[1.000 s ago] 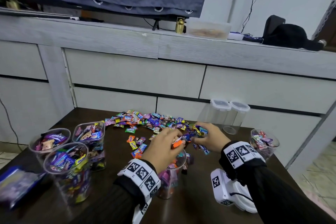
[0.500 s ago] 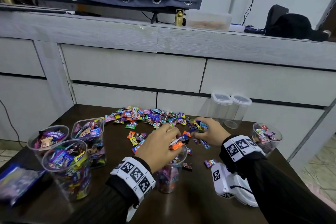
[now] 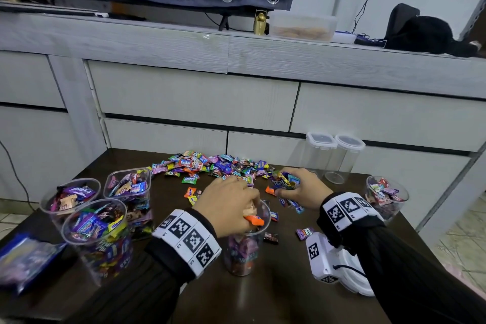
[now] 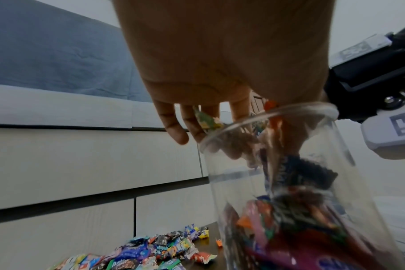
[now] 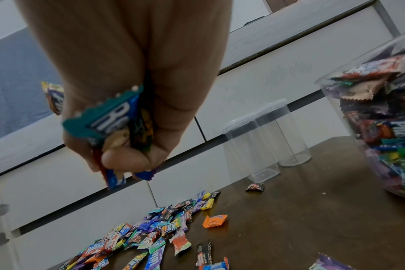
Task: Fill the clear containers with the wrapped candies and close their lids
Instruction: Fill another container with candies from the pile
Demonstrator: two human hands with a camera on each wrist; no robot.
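A pile of wrapped candies lies at the back of the dark table. My left hand hovers over the mouth of a clear container that is partly filled, and holds a few candies, an orange one sticking out. In the left wrist view its fingers reach down to the container's rim. To the right, my right hand grips a handful of candies above the pile's near edge.
Three candy-filled open containers stand at the left, another at the right edge. Two empty lidded containers stand at the back right. A white device lies near my right forearm, a blue bag at the far left.
My left hand has stayed over the middle container with its candies, fingers now lower at the rim. My right hand has kept its handful by the pile. The head view has tilted.
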